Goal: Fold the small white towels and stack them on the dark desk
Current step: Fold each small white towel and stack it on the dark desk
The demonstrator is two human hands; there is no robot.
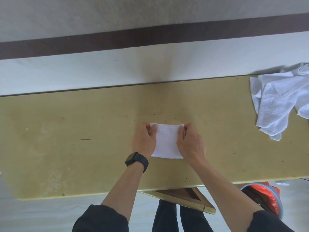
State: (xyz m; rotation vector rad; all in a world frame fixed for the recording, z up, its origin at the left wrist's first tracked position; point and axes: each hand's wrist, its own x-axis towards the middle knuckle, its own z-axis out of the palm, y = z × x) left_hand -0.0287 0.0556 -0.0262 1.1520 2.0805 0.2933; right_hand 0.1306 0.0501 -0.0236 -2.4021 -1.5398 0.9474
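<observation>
Head view: small white rectangular towel [167,141] lies flat at the middle of the yellow-tan wooden desk [75,131]. Left hand [143,139] and right hand [190,143] each pinch a far corner, fingers curled over the side edges. Judged mid-fold; next move needs corners matched to the near hem. Crumpled white towel heap [280,101] sits well apart, right; open surface left.
</observation>
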